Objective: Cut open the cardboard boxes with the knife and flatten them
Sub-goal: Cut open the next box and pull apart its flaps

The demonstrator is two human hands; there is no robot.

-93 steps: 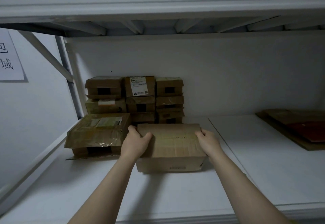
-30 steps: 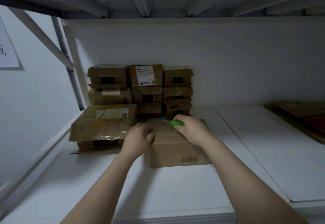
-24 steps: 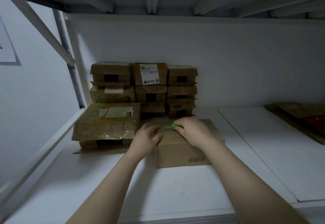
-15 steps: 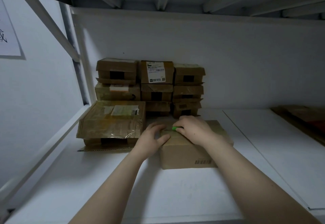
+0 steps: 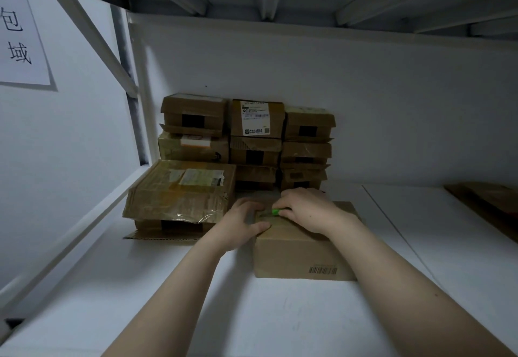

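Knife (image 5: 276,211), gripped in the right hand (image 5: 308,211), sits at the box (image 5: 302,253) top's far left, just beside the flat, bracing left hand (image 5: 241,225).

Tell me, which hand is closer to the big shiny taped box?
Left. The left hand sits just right of the big taped box; the right hand, gripping the green knife, is farther right.

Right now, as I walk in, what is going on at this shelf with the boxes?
A person is working on a cardboard box on the white shelf. The left hand presses on the box's top near its left edge, and the right hand holds a green knife against the top. The box stands in full shape, not yet flattened. More taped boxes are stacked behind it.
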